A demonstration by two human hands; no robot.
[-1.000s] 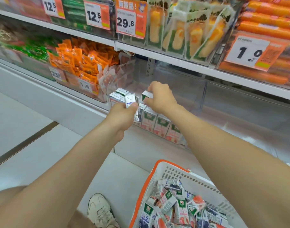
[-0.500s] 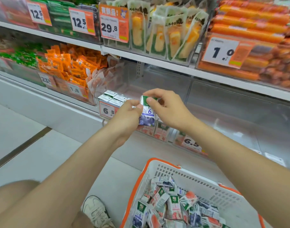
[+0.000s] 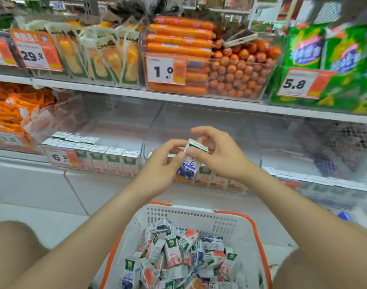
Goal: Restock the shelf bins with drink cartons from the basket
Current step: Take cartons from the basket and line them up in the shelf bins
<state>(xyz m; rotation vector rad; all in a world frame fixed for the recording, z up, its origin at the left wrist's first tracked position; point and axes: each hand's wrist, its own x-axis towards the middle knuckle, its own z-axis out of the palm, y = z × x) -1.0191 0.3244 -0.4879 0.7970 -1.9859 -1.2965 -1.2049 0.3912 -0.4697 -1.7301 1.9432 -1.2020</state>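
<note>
Both hands pinch one little blue carton (image 3: 189,171) and hold it up in the air. The left hand (image 3: 160,166) has its thumb and fingers curled on the carton's side. The right hand (image 3: 219,156) nips the top with its thumb and fingers. The carton stands upright just in front of a clear shelf bin (image 3: 230,126) and above the white basket (image 3: 199,219) (it has an orange rim). Many loose cartons (image 3: 174,253) lie jumbled in the basket. A neat row of cartons (image 3: 113,158) stands in the next bin to the left.
</note>
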